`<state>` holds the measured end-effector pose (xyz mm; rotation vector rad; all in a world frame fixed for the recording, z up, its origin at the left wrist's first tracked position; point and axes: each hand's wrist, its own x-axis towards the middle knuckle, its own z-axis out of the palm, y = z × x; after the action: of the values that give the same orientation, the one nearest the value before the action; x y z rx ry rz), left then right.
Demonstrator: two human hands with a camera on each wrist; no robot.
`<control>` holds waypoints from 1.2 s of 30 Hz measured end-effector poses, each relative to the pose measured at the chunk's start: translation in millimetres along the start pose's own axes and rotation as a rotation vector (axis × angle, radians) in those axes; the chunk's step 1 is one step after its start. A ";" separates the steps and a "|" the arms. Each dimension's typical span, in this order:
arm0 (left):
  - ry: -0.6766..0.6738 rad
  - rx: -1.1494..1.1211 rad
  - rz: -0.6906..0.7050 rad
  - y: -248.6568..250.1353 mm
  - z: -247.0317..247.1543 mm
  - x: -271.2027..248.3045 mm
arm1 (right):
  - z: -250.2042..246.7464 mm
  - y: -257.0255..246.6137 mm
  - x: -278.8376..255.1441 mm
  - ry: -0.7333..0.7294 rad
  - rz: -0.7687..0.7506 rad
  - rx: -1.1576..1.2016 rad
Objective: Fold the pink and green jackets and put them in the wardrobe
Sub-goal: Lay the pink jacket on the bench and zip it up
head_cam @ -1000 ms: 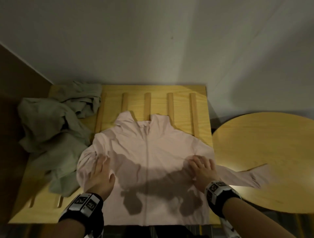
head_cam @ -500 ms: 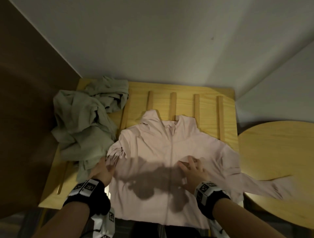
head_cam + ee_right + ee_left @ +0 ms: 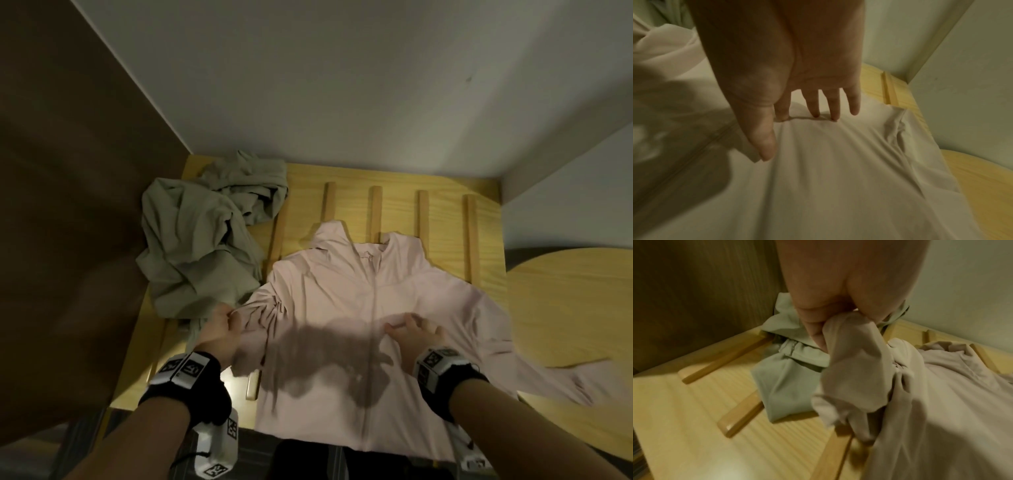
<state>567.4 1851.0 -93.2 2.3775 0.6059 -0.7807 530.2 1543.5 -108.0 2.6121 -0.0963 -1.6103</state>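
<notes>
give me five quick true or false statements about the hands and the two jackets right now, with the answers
1. The left hand grips a bunched sleeve of the pink jacket. True.
2. The right hand is clenched round the pink jacket's collar. False: it lies with straight fingers on the jacket's front, well below the collar.
3. The green jacket lies neatly folded. False: it sits crumpled in a heap, left of the pink jacket.
4. The pink jacket's other sleeve reaches onto the round table. True.
5. The pink jacket lies on the floor. False: it is spread on the slatted wooden surface.
</notes>
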 end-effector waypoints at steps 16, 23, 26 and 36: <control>0.323 0.447 0.076 -9.4 -122.8 1.9 | -2.7 -9.2 -4.9 -0.038 0.043 0.135; 0.273 0.191 0.126 -15.6 -149.3 -12.3 | 4.4 -9.5 14.8 -0.067 0.052 0.052; 0.201 -0.051 0.185 -15.1 -154.2 -18.5 | 8.7 -8.0 21.4 -0.072 0.040 0.028; 0.219 0.470 0.349 -7.1 -169.2 -28.4 | 13.2 -4.8 35.7 -0.072 0.035 -0.060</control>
<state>608.7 1955.7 36.5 2.9147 0.0765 -0.5531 534.5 1544.6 -146.1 2.4950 -0.0961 -1.6687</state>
